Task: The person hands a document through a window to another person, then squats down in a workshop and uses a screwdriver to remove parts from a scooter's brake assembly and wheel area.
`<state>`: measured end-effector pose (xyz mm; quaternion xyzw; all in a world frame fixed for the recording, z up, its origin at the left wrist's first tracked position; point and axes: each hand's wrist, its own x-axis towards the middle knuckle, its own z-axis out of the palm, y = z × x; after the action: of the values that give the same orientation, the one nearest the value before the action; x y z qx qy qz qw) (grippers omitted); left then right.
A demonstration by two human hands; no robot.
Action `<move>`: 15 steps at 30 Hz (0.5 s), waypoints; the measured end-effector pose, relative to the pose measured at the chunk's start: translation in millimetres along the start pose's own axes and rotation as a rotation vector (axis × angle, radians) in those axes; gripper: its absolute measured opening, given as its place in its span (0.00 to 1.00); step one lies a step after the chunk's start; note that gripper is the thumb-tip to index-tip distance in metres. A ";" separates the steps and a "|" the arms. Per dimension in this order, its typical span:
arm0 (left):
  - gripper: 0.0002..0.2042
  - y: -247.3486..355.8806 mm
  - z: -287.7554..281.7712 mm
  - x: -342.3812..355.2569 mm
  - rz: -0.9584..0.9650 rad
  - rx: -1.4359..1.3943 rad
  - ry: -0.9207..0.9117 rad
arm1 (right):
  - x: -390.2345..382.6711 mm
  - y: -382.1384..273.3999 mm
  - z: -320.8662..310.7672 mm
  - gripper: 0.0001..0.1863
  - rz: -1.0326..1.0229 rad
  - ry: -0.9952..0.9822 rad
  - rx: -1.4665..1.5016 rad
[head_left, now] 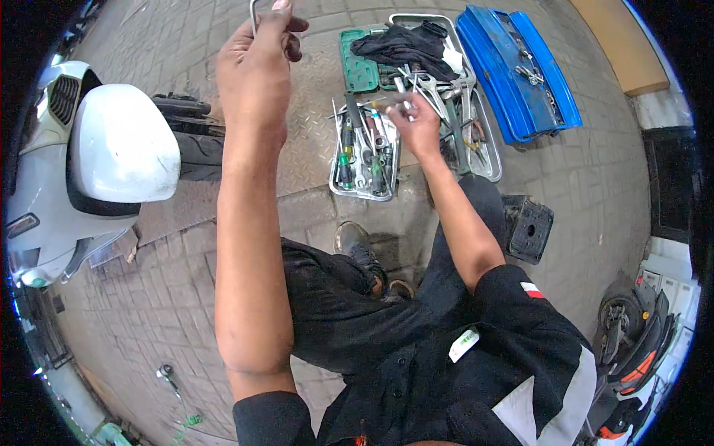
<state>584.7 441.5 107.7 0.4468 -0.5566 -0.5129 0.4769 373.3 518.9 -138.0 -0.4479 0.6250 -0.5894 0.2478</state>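
Note:
Raised at the top of the view, my left hand is closed round a thin bent metal rod; its upper part is cut off by the picture's edge. My right hand hovers over the tool trays, its fingers closed on a short silver metal tool whose kind I cannot make out. Below it to the left lies a metal tray of screwdrivers, pliers and spanners. Beside it a longer metal tray holds more spanners and pliers. A black cloth covers part of its far end and a green tool case.
An open blue toolbox stands at the far right. A white scooter is close on the left. A black plastic box sits by my right knee. An air tool with a green hose lies on the paving.

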 end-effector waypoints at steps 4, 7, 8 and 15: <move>0.26 -9.3 -1.1 4.7 -0.101 -0.188 0.034 | 5.2 -100.8 13.4 0.17 -0.333 0.062 0.407; 0.32 -4.0 -2.9 3.4 -0.145 -0.265 0.031 | 4.2 -164.4 27.7 0.19 -0.514 0.007 0.484; 0.31 0.2 -0.9 1.5 -0.131 -0.346 -0.021 | 4.7 -177.3 34.7 0.19 -0.574 -0.015 0.488; 0.21 -5.5 -8.0 7.4 -0.116 -0.453 -0.063 | 10.8 -202.2 39.5 0.22 -0.897 -0.262 0.088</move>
<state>591.5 432.6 102.9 0.3435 -0.4150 -0.6651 0.5172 455.4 508.8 51.0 -0.7334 0.3079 -0.6027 0.0641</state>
